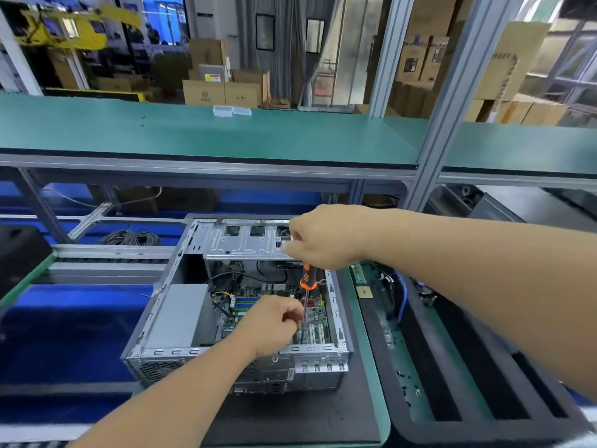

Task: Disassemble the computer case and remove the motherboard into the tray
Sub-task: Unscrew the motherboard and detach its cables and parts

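Motherboard (277, 313) under screwdriver (307, 286) in both hands

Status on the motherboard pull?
Right hand grips screwdriver; left hand pinches its shaft. Motherboard in case. Tray waiting right.

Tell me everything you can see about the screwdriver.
The screwdriver has an orange and black handle and a thin metal shaft. It stands nearly upright inside the open case, tip down at the motherboard. The right hand grips the handle top; the left hand pinches the shaft low.
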